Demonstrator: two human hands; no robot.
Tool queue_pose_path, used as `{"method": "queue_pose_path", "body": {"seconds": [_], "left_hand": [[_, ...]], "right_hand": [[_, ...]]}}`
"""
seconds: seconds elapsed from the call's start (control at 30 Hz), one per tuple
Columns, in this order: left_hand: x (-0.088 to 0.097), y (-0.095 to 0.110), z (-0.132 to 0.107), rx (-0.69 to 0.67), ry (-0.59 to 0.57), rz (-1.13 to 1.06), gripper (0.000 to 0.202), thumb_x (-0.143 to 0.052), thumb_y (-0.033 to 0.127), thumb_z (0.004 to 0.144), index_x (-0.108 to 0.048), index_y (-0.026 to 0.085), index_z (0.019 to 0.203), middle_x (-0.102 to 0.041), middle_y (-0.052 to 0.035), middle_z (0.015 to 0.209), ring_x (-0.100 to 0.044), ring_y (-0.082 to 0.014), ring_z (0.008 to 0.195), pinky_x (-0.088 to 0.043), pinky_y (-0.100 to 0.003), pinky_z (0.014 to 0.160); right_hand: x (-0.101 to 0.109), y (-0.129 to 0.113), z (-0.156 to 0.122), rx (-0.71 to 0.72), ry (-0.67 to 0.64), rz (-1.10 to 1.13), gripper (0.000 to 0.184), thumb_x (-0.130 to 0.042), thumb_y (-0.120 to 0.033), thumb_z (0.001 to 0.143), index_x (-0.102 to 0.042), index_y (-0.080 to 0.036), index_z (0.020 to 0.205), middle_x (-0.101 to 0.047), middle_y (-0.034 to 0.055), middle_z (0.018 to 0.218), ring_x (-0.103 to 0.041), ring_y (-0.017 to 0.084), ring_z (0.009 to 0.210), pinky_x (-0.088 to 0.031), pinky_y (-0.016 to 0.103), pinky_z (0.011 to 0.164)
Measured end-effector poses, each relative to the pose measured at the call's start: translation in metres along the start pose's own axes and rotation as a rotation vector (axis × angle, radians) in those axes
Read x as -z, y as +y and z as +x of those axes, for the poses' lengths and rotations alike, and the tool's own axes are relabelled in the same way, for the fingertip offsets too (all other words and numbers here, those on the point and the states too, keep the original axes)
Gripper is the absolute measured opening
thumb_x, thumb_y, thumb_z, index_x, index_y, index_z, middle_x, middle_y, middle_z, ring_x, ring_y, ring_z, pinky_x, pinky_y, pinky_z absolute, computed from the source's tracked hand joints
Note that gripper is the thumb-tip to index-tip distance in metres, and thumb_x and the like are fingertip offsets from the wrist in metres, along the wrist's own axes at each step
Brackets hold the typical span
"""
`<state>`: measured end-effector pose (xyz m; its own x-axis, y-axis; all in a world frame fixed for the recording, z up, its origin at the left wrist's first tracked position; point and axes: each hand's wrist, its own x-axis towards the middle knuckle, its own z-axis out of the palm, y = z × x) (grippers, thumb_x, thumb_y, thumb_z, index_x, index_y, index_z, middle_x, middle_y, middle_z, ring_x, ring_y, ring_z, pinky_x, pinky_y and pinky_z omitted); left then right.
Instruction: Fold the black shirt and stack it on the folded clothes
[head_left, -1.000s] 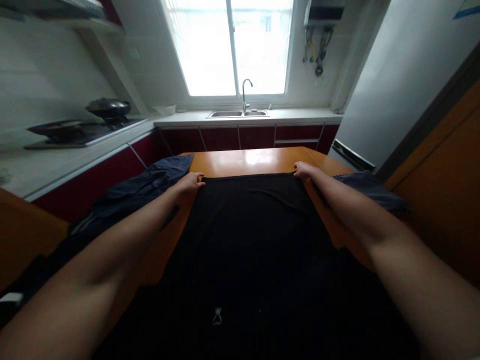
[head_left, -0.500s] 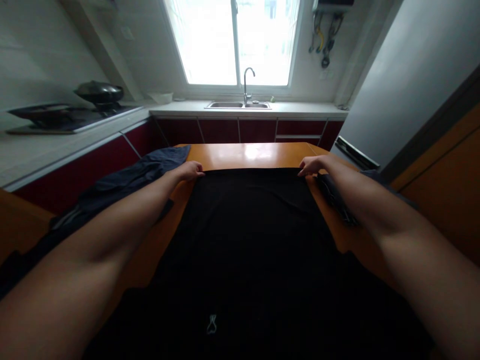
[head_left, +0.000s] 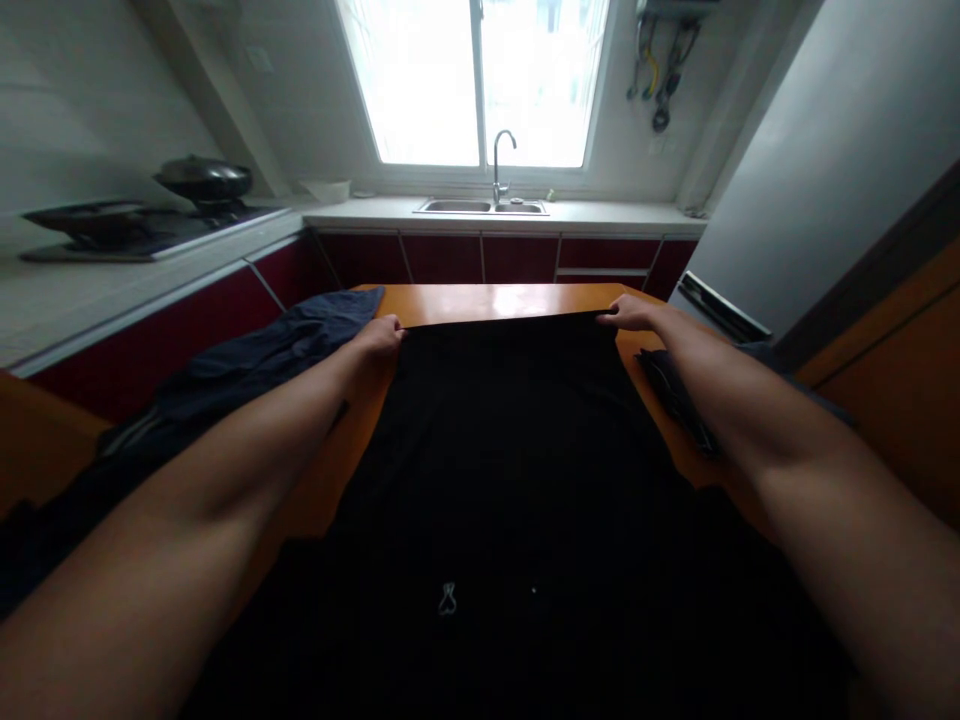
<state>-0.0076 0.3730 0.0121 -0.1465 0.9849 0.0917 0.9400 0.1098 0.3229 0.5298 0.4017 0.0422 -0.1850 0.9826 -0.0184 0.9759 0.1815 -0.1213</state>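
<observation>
A black shirt (head_left: 510, 430) with a small pale emblem (head_left: 448, 599) is spread over the orange wooden table (head_left: 480, 302). Its far hem is stretched in a line between my two hands. My left hand (head_left: 381, 336) is closed and pinches the hem's left corner. At the right corner, my right hand (head_left: 627, 311) pinches the same hem, a bit higher in the picture. The far edge looks slightly raised off the tabletop. The shirt's near part runs out of the bottom of the view.
Dark blue clothing (head_left: 277, 345) lies along the table's left side. A folded dark garment (head_left: 675, 400) rests by my right forearm. Beyond are a counter with a sink (head_left: 480, 207), a stove with a covered wok (head_left: 204, 180), and a grey fridge (head_left: 825, 150) at right.
Both hands have moved up and away with the hem, the right one more, so the far edge now slants. The emblem has shifted farther from me and slightly right.
</observation>
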Motion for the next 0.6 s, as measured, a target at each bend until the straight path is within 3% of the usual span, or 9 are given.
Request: {"method": "queue_pose_path", "body": {"seconds": [0.07, 0.13, 0.23, 0.3, 0.43, 0.6], "left_hand": [[0.001, 0.003, 0.001, 0.023, 0.025, -0.035, 0.011, -0.062, 0.031, 0.085, -0.06, 0.02, 0.087, -0.066, -0.0058, 0.077, -0.063, -0.0212, 0.078, -0.047, -0.028, 0.071], [0.003, 0.008, 0.002, 0.033, 0.056, -0.07, 0.013, -0.057, 0.03, 0.089, -0.059, 0.019, 0.095, -0.066, -0.0054, 0.082, -0.062, -0.018, 0.074, -0.047, -0.026, 0.069], [0.004, 0.016, 0.003, 0.04, 0.151, -0.156, 0.016, -0.059, 0.029, 0.089, -0.058, 0.018, 0.1, -0.067, -0.0057, 0.091, -0.061, -0.0154, 0.075, -0.047, -0.024, 0.07], [0.004, 0.022, 0.004, 0.04, 0.218, -0.21, 0.018, -0.062, 0.028, 0.086, -0.059, 0.018, 0.1, -0.067, -0.006, 0.093, -0.062, -0.0157, 0.078, -0.047, -0.024, 0.072], [0.002, 0.029, 0.003, -0.009, 0.266, -0.208, 0.021, -0.063, 0.024, 0.083, -0.062, 0.017, 0.103, -0.068, -0.0066, 0.093, -0.063, -0.0179, 0.085, -0.048, -0.027, 0.08], [-0.003, 0.035, -0.002, -0.03, 0.227, -0.135, 0.027, -0.058, 0.024, 0.085, -0.064, 0.015, 0.109, -0.069, -0.0101, 0.102, -0.064, -0.022, 0.095, -0.047, -0.031, 0.088]], "right_hand": [[0.005, 0.002, -0.002, 0.034, 0.03, 0.074, 0.036, -0.067, -0.05, 0.084, -0.071, -0.015, 0.085, -0.069, 0.0065, 0.08, -0.061, 0.018, 0.07, -0.045, 0.027, 0.066], [0.01, 0.005, -0.004, 0.06, 0.156, 0.115, 0.032, -0.07, -0.046, 0.082, -0.071, -0.015, 0.09, -0.069, 0.006, 0.083, -0.061, 0.018, 0.073, -0.045, 0.027, 0.067], [0.016, 0.003, -0.005, 0.026, 0.367, 0.101, 0.029, -0.07, -0.039, 0.082, -0.071, -0.018, 0.102, -0.071, 0.0081, 0.097, -0.064, 0.022, 0.086, -0.048, 0.031, 0.076], [0.016, -0.001, -0.006, -0.029, 0.432, 0.06, 0.03, -0.069, -0.036, 0.083, -0.071, -0.021, 0.109, -0.072, 0.0087, 0.106, -0.065, 0.026, 0.095, -0.049, 0.035, 0.083], [0.011, -0.014, -0.007, -0.116, 0.388, 0.007, 0.03, -0.062, -0.028, 0.088, -0.068, -0.022, 0.117, -0.07, 0.0119, 0.113, -0.064, 0.03, 0.104, -0.047, 0.04, 0.091], [-0.007, -0.027, -0.007, -0.177, 0.337, 0.007, 0.031, -0.058, -0.025, 0.092, -0.062, -0.019, 0.122, -0.067, 0.0176, 0.118, -0.061, 0.032, 0.11, -0.045, 0.042, 0.094]]}}
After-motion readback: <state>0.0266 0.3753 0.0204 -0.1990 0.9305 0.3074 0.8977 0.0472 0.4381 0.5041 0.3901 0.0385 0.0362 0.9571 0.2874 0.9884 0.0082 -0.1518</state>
